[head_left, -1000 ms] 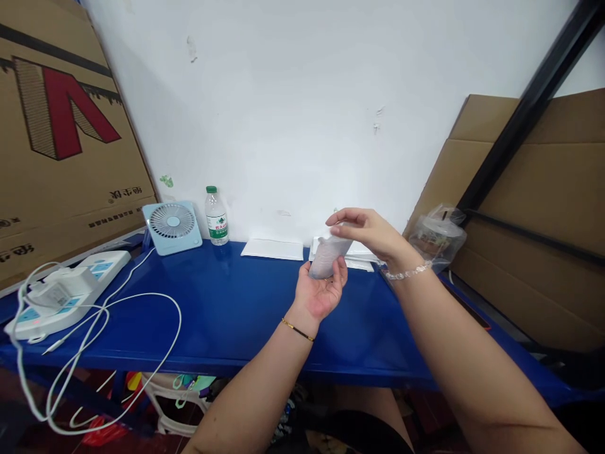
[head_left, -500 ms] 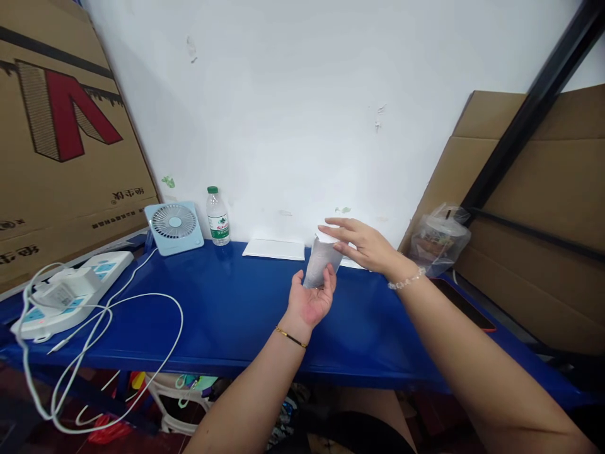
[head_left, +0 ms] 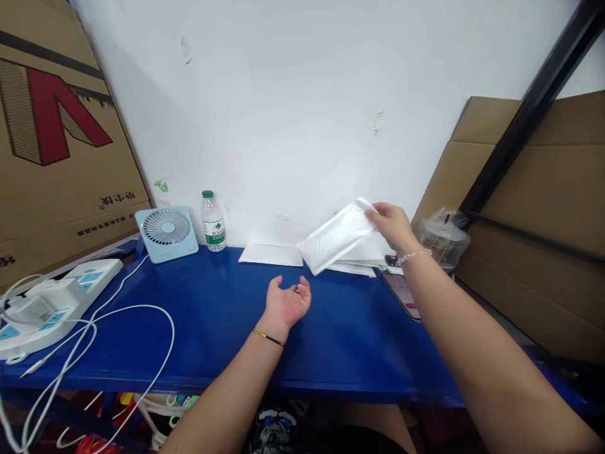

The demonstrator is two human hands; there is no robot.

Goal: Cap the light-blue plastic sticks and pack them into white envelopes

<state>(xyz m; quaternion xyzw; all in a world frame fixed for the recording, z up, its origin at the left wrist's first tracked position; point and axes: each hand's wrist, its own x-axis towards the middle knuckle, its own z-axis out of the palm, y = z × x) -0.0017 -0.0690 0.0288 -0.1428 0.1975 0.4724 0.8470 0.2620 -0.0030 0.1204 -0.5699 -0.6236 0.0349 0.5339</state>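
Note:
Pinched by its upper right corner, a flat, shiny white packet [head_left: 333, 238] slants down to the left in my right hand [head_left: 394, 226]. My left hand [head_left: 289, 302] is palm up over the blue table, fingers loosely curled and apart, holding nothing. It is below and left of the packet, not touching it. Behind the packet lie several flat white packets [head_left: 362, 257], partly hidden by it. Another white packet [head_left: 270, 255] lies flat to the left, along the wall.
Left on the blue table [head_left: 208, 340] are a light blue fan [head_left: 167, 233], a bottle [head_left: 213, 224] and a power strip [head_left: 61, 302] with white cables. At right stand a phone [head_left: 401, 295], a bagged cup [head_left: 444, 238] and cardboard [head_left: 534, 208].
My left hand has let go of the packet and dropped left and down. My right hand, earlier spread at the packet's top, now pinches it farther right, with its broad side turned to me.

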